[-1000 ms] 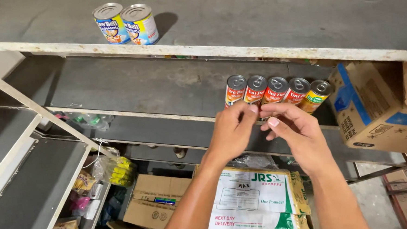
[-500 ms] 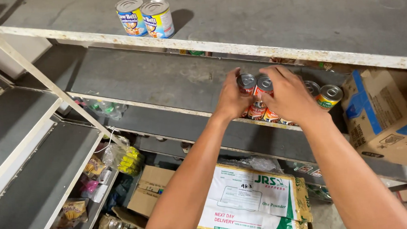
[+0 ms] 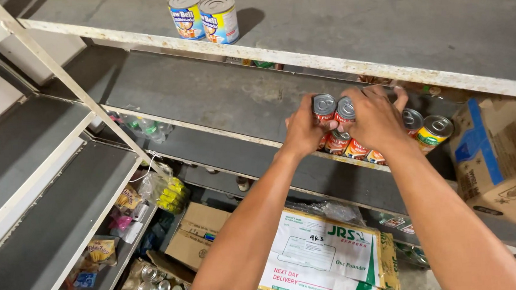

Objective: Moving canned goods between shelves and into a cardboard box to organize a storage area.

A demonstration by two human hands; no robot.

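Hands have closed in since a second ago: left hand (image 3: 302, 131) and right hand (image 3: 375, 120) now clasp two red-labelled cans (image 3: 334, 108), apparently lifted above the row of cans (image 3: 425, 127) beyond the fingers.

Two cans (image 3: 203, 15) on top shelf (image 3: 381, 32); can row (image 3: 381, 138) on shelf below.

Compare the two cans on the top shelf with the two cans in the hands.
The top-shelf cans have blue and yellow labels; the held cans have red ones. The top-shelf cans stand on the shelf untouched; the held cans are lifted between the left hand and right hand. Both pairs sit side by side, with silver lids.
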